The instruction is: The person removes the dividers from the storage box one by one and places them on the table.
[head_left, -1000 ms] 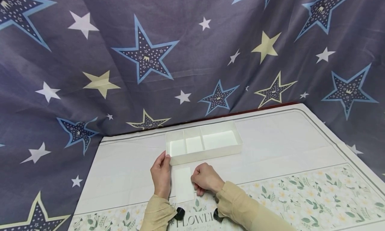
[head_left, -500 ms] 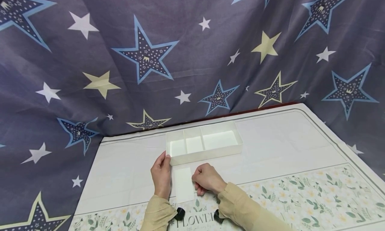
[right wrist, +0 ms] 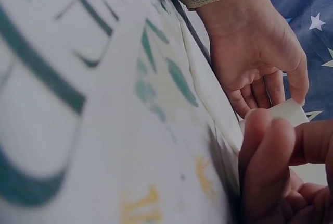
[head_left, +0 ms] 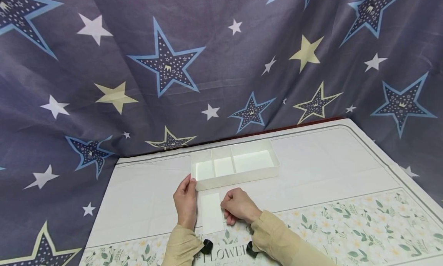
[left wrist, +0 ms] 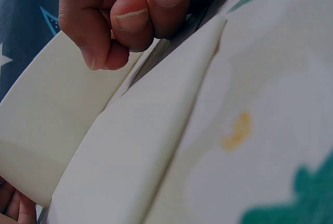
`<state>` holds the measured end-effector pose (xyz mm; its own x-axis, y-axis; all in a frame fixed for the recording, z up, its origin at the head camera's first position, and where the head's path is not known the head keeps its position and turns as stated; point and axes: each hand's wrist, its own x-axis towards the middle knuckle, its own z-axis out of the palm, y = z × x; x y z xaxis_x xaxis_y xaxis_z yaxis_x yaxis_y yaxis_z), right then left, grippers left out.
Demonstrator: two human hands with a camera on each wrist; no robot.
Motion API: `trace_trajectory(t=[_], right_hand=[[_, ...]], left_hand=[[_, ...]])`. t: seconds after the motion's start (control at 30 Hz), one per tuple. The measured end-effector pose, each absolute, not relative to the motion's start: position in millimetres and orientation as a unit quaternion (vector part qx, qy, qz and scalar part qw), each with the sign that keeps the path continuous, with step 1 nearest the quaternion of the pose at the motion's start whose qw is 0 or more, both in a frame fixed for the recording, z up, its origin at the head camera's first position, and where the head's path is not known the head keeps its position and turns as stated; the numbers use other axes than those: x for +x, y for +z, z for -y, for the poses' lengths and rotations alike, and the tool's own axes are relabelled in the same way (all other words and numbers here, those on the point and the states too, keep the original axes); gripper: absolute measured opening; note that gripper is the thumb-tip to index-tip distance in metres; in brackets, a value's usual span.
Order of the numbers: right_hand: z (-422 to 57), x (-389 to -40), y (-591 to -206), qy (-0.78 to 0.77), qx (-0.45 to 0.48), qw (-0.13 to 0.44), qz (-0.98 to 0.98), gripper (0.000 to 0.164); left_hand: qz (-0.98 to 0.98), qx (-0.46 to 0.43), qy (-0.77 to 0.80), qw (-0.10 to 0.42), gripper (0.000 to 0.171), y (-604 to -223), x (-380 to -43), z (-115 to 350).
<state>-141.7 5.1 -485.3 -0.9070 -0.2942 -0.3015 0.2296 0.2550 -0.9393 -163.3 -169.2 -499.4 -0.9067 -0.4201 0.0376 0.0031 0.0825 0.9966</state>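
A long white box (head_left: 238, 177) with three compartments lies across the table. My left hand (head_left: 185, 204) grips its near left corner, thumb on the front wall and fingers round the side. In front of the box lies a flat white rectangular piece (head_left: 211, 214). By that piece's right edge is my right hand (head_left: 239, 205), its fingers curled in. The left wrist view shows the right hand's fingers (left wrist: 130, 21) bunched together above the white piece (left wrist: 140, 130), with nothing visible between them. In the right wrist view, the left hand (right wrist: 260, 62) meets the box's corner (right wrist: 289, 110).
A white cloth (head_left: 322, 162) with a flower-printed band (head_left: 349, 223) covers the table. Behind the table hangs a dark curtain (head_left: 221, 54) with stars. Black wrist devices (head_left: 207, 246) sit at both sleeves.
The right hand has shifted very slightly to the right. The left hand, the box and the flat piece look almost unmoved.
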Motion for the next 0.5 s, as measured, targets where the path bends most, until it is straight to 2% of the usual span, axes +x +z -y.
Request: trace_trajectory(t=[0.3, 0.5], right_hand=[[-9.6, -142.1, -475.1, -0.629, -0.020, 0.217, -0.746, 0.011], [-20.2, -147.5, -457.2, -0.611, -0.065, 0.158, -0.773, 0.017]], left_hand=[[0.717, 0.145, -0.663, 0.161, 0.038, -498.9, -164.0, 169.1], [0.719, 0.148, -0.661, 0.159, 0.038, -498.4, -164.2, 169.1]])
